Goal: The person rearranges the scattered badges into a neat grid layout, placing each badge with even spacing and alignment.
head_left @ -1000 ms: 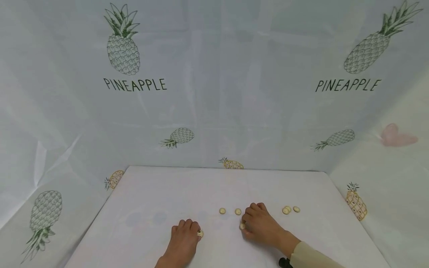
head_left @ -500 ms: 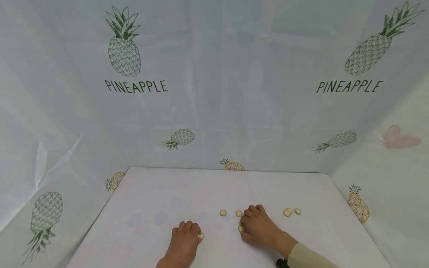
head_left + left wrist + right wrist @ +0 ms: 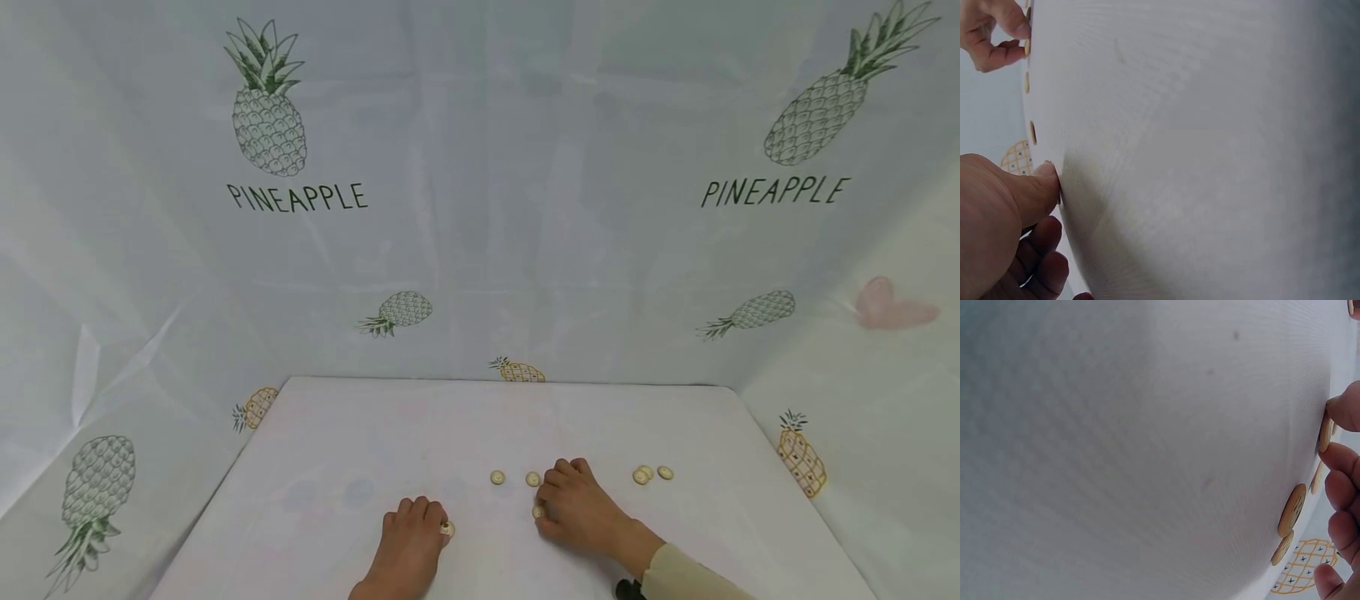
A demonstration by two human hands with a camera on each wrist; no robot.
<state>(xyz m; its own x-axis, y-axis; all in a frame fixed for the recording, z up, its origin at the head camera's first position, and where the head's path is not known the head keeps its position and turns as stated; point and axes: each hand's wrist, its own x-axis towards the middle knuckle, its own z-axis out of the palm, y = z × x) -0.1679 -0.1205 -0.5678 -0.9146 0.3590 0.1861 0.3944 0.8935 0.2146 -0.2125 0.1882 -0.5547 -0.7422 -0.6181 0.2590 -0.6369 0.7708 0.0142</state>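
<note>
In the head view my left hand (image 3: 408,542) rests low on the white table, its thumb and fingers pinching a small round wooden disc (image 3: 447,529). Dark marks show on that disc's face. To its right, my right hand (image 3: 585,512) pinches a similar disc (image 3: 538,512) at its left side. The right wrist view shows thumb and fingertip on opposite ends of the held disc (image 3: 1325,431), on or just at the tabletop. In the left wrist view my left thumb hides most of its disc. Just beyond the hands lie two loose discs, one left (image 3: 497,477), one right (image 3: 533,479).
Right of my right hand is a small group of discs (image 3: 642,475), two overlapping or touching, with one more disc (image 3: 665,472) beside them. The white table (image 3: 360,417) meets a pineapple-printed curtain (image 3: 480,208) behind. A black object (image 3: 628,589) sits by the right sleeve.
My right hand has shifted slightly left with its disc. The left hand keeps its place with its disc, and the head view has moved a little.
</note>
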